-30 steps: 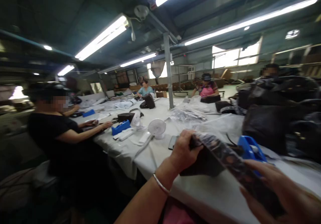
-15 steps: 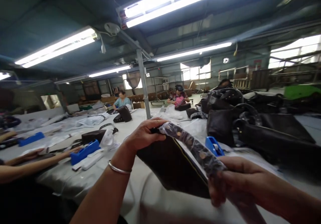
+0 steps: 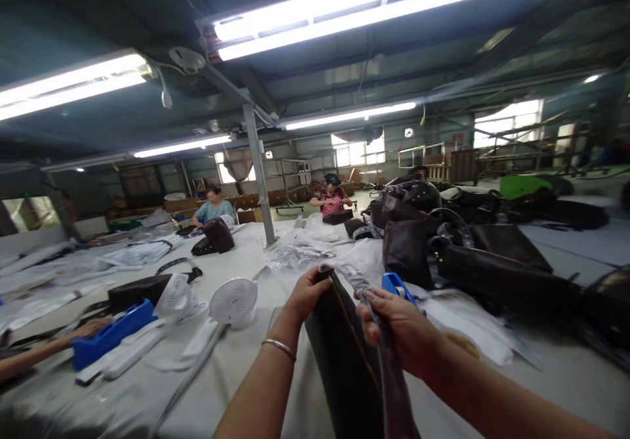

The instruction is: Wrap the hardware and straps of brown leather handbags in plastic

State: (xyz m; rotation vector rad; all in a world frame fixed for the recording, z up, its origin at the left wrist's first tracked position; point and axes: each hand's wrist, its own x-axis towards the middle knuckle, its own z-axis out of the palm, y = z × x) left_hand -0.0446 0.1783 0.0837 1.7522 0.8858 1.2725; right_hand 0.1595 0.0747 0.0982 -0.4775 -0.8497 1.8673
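Your left hand (image 3: 302,298) is closed on the far top end of the dark bag (image 3: 337,360), thumb on the near side, bracelet (image 3: 279,346) on the wrist. Your right hand (image 3: 402,327) is wrapped round the strap (image 3: 396,393), fingers curled in; strap film-covered, running down past the bag's right side. Bag in front of you, over the table (image 3: 266,406), opening edge up, lower end cut off by the frame; cannot tell if it touches the cloth. Just beyond your right hand: blue dispenser (image 3: 394,285). Past it, heaped bags (image 3: 408,249). Left of your left arm: fan (image 3: 233,301). Further left, another blue dispenser (image 3: 115,334), a co-worker's hand (image 3: 93,327) beside it.
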